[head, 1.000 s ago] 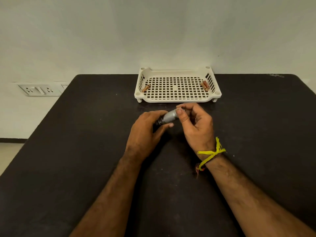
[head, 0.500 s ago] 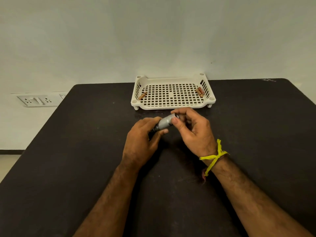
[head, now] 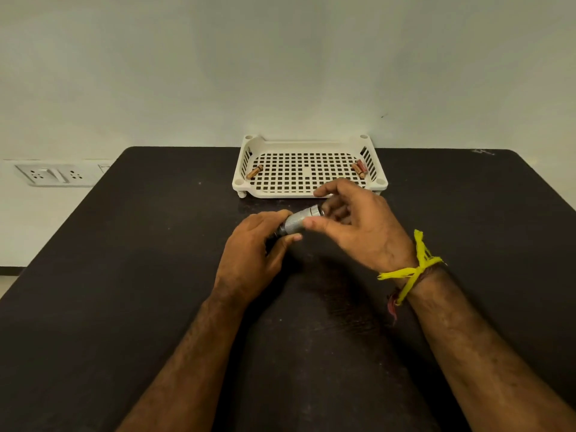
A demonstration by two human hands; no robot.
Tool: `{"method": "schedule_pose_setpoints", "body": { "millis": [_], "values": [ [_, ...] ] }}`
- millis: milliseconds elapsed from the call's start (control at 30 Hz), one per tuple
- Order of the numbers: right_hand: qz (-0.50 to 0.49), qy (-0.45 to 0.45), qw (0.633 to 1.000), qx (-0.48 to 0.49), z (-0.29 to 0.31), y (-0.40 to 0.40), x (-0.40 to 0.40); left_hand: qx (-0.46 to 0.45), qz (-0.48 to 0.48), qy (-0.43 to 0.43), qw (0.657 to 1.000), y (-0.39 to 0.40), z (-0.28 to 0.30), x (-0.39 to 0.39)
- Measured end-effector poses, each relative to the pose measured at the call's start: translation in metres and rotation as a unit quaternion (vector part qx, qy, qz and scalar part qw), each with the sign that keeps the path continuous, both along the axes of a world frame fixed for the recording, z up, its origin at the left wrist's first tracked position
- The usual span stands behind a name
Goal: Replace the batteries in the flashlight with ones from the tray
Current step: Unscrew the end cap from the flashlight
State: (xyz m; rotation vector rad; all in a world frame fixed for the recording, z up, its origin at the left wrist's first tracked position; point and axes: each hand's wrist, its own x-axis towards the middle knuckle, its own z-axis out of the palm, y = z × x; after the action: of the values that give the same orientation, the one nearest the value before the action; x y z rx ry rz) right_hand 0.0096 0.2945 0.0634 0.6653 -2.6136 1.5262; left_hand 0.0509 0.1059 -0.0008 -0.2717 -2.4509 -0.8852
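A small silver flashlight (head: 300, 220) is held above the black table (head: 124, 275), tilted up to the right. My left hand (head: 254, 254) grips its lower, dark end. My right hand (head: 361, 229) sits at its upper end, thumb under the knurled barrel, index finger lifted off and the other fingers curled around the tip. A white slotted tray (head: 307, 194) stands just beyond my hands against the wall. One brown battery (head: 254, 172) lies at the tray's left side and two brown batteries (head: 359, 169) at its right side.
A wall socket plate (head: 53, 174) sits low on the wall to the left of the table. A yellow thread is tied around my right wrist (head: 414, 269).
My head has tilted up, so the tray and hands sit lower in view. My right hand's fingers have loosened at the flashlight's end, with the index finger raised off it.
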Motion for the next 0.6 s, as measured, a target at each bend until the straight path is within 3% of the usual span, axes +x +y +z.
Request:
{"method": "schedule_pose_setpoints", "body": {
  "millis": [67, 200, 333, 500, 600],
  "values": [
    [-0.03, 0.013, 0.999, 0.016, 0.006, -0.004, 0.002, 0.005, -0.007, 0.009, 1.0, 0.0, 0.001, -0.001],
    [0.016, 0.038, 0.998, 0.041, 0.017, -0.002, 0.005, 0.02, -0.009, 0.023, 0.999, 0.0, -0.002, -0.001],
    [-0.058, 0.043, 0.995, 0.065, 0.019, -0.008, 0.013, 0.018, -0.014, 0.041, 0.999, 0.001, -0.001, 0.0],
    [-0.008, 0.043, 0.997, 0.062, 0.025, -0.006, 0.015, 0.02, -0.009, 0.06, 0.998, 0.001, -0.002, 0.0],
    [-0.065, 0.04, 0.994, 0.076, 0.025, -0.011, 0.019, 0.012, -0.021, 0.068, 0.997, 0.002, -0.001, 0.001]
  ]
}}
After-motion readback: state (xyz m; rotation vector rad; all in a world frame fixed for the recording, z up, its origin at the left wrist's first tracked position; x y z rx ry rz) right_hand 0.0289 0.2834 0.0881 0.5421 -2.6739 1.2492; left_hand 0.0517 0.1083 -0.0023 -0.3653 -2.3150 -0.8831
